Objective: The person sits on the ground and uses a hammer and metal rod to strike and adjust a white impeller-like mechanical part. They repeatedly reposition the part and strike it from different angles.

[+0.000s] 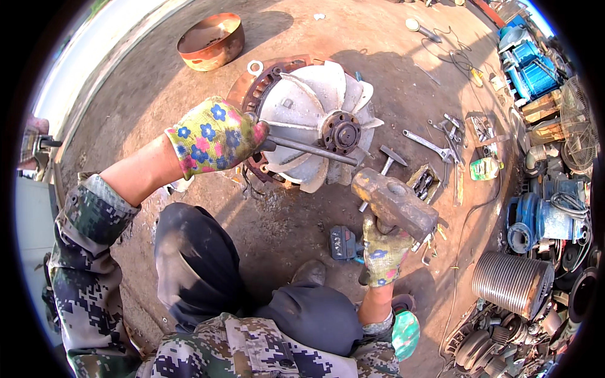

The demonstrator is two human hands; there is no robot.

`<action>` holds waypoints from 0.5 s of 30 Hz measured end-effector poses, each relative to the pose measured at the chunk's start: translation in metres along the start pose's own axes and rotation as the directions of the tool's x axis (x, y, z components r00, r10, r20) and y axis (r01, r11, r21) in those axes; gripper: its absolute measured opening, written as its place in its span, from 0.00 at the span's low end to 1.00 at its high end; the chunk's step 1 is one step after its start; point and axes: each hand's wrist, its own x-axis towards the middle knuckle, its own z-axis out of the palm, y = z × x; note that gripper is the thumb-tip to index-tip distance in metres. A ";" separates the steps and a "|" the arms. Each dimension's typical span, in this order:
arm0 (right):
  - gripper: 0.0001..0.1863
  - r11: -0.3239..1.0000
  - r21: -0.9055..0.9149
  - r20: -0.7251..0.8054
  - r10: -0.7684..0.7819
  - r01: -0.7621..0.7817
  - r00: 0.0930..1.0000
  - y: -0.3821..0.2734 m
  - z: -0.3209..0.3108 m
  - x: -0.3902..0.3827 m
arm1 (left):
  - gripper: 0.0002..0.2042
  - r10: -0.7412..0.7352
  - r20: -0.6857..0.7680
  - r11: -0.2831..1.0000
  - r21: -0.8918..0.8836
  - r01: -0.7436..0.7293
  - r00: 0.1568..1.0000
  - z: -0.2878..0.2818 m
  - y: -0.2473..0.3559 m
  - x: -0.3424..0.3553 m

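In front of me lies a pale ribbed housing (pixel 293 104) with a dark, bolted round hub (pixel 341 132) at its centre. My left hand (pixel 211 135), in a flowered yellow glove, is closed around a steel rod (pixel 312 150). The rod crosses the ribs below the hub, its free end pointing right. Gripped in my gloved right hand (pixel 383 255) is a sledgehammer, whose heavy, worn head (pixel 397 205) is close to that end. Whether head and rod touch I cannot tell. Most of the hammer's handle is hidden.
Right of the housing lie a small hammer (pixel 394 156), an adjustable wrench (pixel 425 143) and other tools. A battery pack (pixel 342 243) rests near my foot. Beyond the housing stands a rusty bowl (pixel 211 44). Blue motors (pixel 535 69) and a ribbed drum (pixel 512 285) line the right side.
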 end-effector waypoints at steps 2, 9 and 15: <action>0.21 0.995 0.096 -0.059 -0.023 0.029 0.998 -0.012 0.007 0.005 | 0.06 0.077 -0.082 0.997 0.022 -0.075 0.994 -0.001 -0.003 -0.001; 0.21 0.985 -0.013 -0.079 -0.174 0.174 0.981 -0.028 0.017 0.011 | 0.07 0.177 -0.004 0.965 0.199 -0.172 0.984 -0.003 -0.011 0.010; 0.14 0.982 -0.069 -0.006 -0.174 0.174 0.985 -0.024 0.035 0.029 | 0.25 -0.164 0.176 0.986 0.012 0.165 0.971 -0.019 0.022 0.026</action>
